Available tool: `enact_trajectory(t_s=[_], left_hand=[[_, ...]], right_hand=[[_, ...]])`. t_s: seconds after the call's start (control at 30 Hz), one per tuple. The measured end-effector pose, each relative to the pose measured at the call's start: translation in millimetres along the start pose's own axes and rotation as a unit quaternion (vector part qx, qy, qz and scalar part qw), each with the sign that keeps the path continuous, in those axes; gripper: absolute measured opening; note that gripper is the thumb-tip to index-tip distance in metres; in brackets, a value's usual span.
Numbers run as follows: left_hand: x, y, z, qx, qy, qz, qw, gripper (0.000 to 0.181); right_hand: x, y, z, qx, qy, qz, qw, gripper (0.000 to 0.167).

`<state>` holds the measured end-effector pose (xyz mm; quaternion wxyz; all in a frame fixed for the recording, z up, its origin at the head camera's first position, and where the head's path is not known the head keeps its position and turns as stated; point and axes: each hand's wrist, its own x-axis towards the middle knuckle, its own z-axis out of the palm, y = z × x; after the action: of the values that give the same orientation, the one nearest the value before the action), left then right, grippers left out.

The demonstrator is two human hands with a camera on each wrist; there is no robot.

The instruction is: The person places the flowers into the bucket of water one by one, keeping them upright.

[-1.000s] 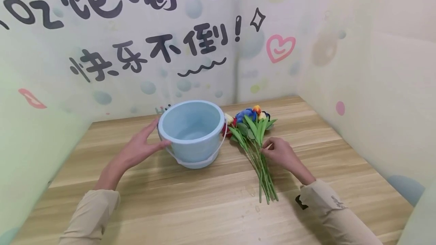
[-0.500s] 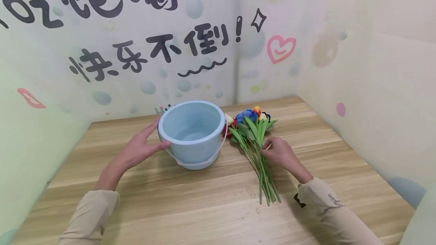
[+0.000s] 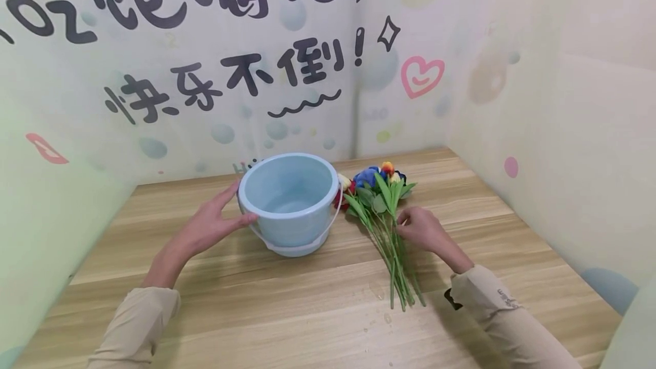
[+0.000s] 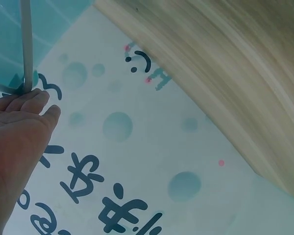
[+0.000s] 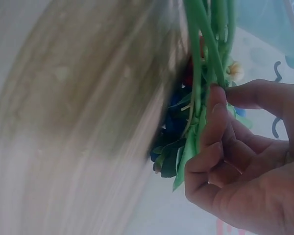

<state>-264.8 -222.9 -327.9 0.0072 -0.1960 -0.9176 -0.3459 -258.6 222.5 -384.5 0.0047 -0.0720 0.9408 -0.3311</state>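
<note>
Bunch of flowers (image 3: 380,203), blooms red, blue, orange and cream; it lay on the wooden table (image 3: 246,318), just right of the bucket, heads toward the back wall, green stems fanned toward the viewer. Right hand (image 3: 424,230) — thumb and forefinger pinched a green stem (image 5: 215,61) below the leaves; its other fingers were curled in. Bucket (image 3: 294,231), light blue, upright; white handle (image 3: 302,247) hung down across its front. Left hand (image 3: 210,225), at the bucket's left side; thumb spread away from the fingers and touching near the rim, fingers extended along the outer wall. Sleeves (image 3: 135,315), beige, turned up at both wrists; wet-looking spots (image 3: 376,290) near the stem ends; back wall (image 3: 197,101), pale, with dark lettering and a pink heart (image 3: 421,78).
</note>
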Motion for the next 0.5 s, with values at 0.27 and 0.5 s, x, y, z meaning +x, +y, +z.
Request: enact_trajectory(t_s=[0.27, 0.5], left_hand=[[-0.4, 0.1, 0.6, -0.005, 0.001, 0.003, 1.0, 0.096], [0.2, -0.2, 1.2, -0.009, 0.001, 0.005, 0.9999, 0.095]], right_hand=[[-3.0, -1.0, -7.8, 0.038, -0.001, -0.008, 0.9992, 0.02], [-5.4, 4.4, -8.2, 0.087, 0.015, -0.002, 0.9961, 0.016]])
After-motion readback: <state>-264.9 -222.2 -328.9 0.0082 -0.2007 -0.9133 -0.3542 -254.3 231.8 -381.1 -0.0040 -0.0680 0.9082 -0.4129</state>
